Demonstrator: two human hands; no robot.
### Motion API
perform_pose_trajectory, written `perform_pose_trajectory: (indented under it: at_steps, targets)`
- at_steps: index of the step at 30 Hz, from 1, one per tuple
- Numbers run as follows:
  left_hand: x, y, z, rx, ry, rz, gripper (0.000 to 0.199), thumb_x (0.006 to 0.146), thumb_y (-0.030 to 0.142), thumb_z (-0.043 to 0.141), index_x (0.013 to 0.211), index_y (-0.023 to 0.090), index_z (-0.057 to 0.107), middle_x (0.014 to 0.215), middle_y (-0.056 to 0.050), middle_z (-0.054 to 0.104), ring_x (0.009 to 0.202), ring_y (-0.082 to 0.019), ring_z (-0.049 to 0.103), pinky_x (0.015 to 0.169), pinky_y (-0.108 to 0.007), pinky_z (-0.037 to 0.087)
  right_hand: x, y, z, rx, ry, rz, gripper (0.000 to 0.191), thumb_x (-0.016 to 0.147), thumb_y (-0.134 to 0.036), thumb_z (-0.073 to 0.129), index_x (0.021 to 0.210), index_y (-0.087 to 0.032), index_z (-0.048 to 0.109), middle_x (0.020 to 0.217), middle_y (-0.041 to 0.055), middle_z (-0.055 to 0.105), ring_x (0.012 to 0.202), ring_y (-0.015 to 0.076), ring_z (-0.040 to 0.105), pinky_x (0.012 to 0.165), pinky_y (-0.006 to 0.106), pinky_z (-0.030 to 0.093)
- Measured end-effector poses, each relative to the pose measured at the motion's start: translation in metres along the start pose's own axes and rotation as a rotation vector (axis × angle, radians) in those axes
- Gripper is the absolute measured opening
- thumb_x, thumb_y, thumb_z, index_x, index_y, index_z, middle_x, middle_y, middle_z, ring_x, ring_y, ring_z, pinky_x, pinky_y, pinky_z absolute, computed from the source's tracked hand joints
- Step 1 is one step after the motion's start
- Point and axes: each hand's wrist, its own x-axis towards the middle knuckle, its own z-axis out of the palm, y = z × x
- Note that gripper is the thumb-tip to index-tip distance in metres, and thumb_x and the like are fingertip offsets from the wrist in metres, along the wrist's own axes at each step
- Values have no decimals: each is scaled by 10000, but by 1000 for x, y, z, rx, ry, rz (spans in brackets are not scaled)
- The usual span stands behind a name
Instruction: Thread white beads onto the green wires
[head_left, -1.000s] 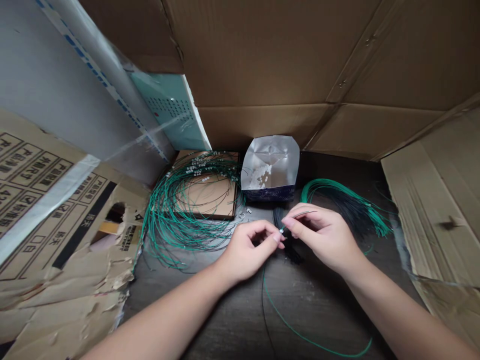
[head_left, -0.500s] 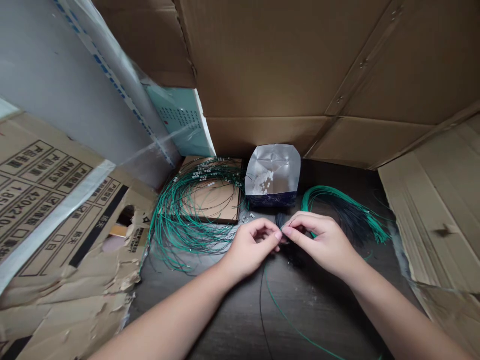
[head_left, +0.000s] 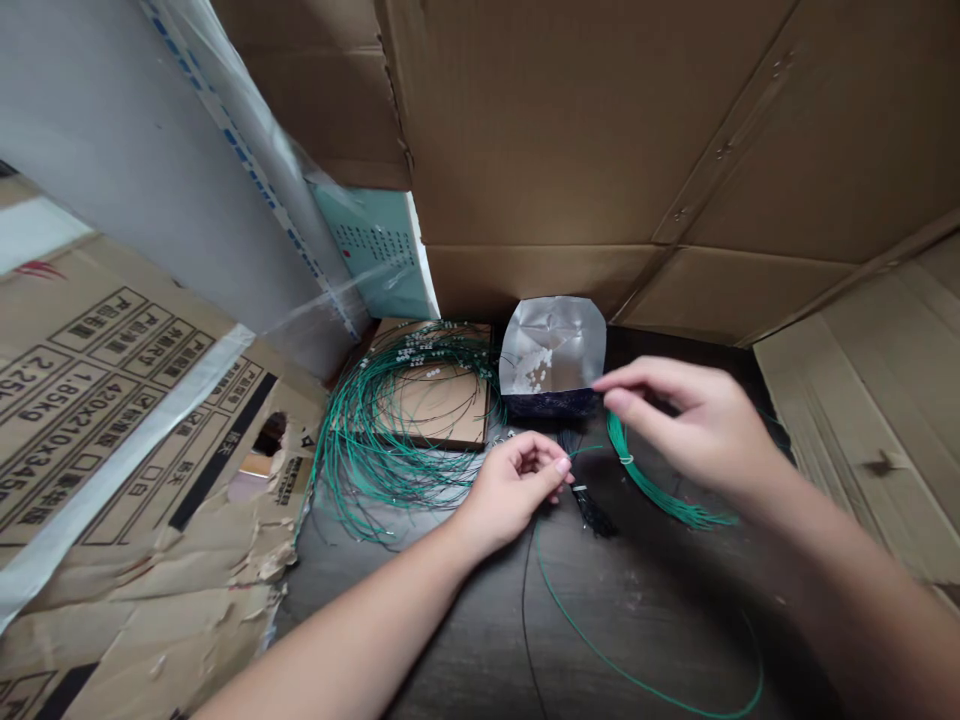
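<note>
My left hand (head_left: 517, 490) is closed, its thumb and fingertips pinching a thin green wire (head_left: 592, 648) and a thin black wire (head_left: 525, 600) that trail down over the dark table. A short green end pokes out to the right of those fingertips. My right hand (head_left: 697, 420) is raised apart from it, beside the silver-lined bag (head_left: 574, 345). Its thumb and fingers are slightly apart with nothing visible between them. Small white pieces (head_left: 537, 368) lie in the bag. Just past my left fingertips is a tied bundle of black wires (head_left: 592, 515).
A big loop of green and black wires (head_left: 345, 430) with small white pieces on the ends drapes over a flat cardboard box (head_left: 461, 410). A tied green wire bundle (head_left: 652, 490) lies on the right. Cardboard walls (head_left: 540, 130) enclose the back and sides.
My right hand has left my left fingertips and moved up and right, toward the bag. The left hand keeps its pinch. The view has shifted slightly.
</note>
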Motion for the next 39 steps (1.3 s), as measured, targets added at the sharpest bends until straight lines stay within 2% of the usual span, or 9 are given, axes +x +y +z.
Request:
perform_pose_trajectory:
  at_steps: [4, 7, 9, 13, 18, 23, 31, 35, 39]
  targets:
    - [1, -1, -2, 14, 9, -22, 487, 724, 541, 879, 883, 155, 629, 701, 5, 654, 588, -99, 588, 599, -241, 488, 67, 5, 2, -270, -103, -95, 153, 945, -292, 677, 991, -224, 805, 954, 59, 801, 844, 221, 710, 768, 336, 533]
    - [2, -3, -3, -2, -27, -35, 507, 719, 547, 879, 931, 149, 646, 724, 2, 666, 590, -101, 593, 588, -246, 499, 113, 19, 29, -614, -584, 47, 200, 932, -190, 675, 1077, -216, 810, 1083, 85, 802, 961, 239, 716, 797, 322, 492]
    - [3, -4, -4, -4, -50, -37, 527, 730, 553, 871, 988, 139, 671, 747, -5, 677, 602, -101, 598, 593, -249, 507, 130, 29, 49, -677, -731, 120, 164, 820, -119, 781, 959, -190, 831, 951, 100, 806, 848, 238, 722, 726, 314, 475]
    - [4, -5, -5, 3, -62, -51, 514, 731, 572, 866, 923, 136, 675, 742, -8, 683, 594, -88, 591, 596, -241, 502, 140, 43, 76, -714, -842, 163, 228, 740, -73, 834, 940, -181, 829, 832, 88, 785, 747, 221, 714, 688, 311, 473]
    - [4, -5, -5, -40, -71, -75, 560, 677, 615, 894, 856, 158, 623, 740, -24, 716, 598, -102, 618, 609, -247, 517, 136, 43, 80, -708, -904, 154, 151, 752, -97, 812, 878, -180, 821, 691, 51, 744, 631, 185, 675, 635, 299, 468]
    - [4, -4, -5, -37, -73, -77, 560, 702, 632, 878, 831, 144, 635, 809, -71, 751, 637, -113, 638, 611, -246, 518, 130, 39, 80, -723, -843, 120, 140, 684, -41, 816, 720, -174, 793, 716, 74, 750, 685, 217, 686, 653, 311, 459]
    - [5, -1, -7, -4, -30, -10, 538, 720, 633, 866, 788, 153, 633, 743, 12, 612, 599, -86, 559, 562, -217, 490, 125, 25, 44, -601, -420, 0, 211, 860, -101, 621, 994, -152, 777, 971, 96, 790, 884, 213, 696, 726, 273, 434]
    - [5, -4, -7, -4, -17, 1, 519, 734, 606, 870, 807, 158, 618, 758, 28, 564, 603, -78, 533, 562, -212, 491, 86, 13, 22, -222, -94, -50, 131, 819, -99, 655, 874, -154, 760, 789, 29, 754, 709, 163, 659, 678, 261, 470]
    - [5, -5, -7, 12, -22, 5, 497, 773, 597, 843, 857, 162, 618, 757, 35, 546, 604, -80, 525, 563, -215, 486, 25, 10, 22, -42, 44, -53, 100, 888, -159, 677, 885, -189, 773, 852, 35, 780, 769, 178, 703, 694, 281, 531]
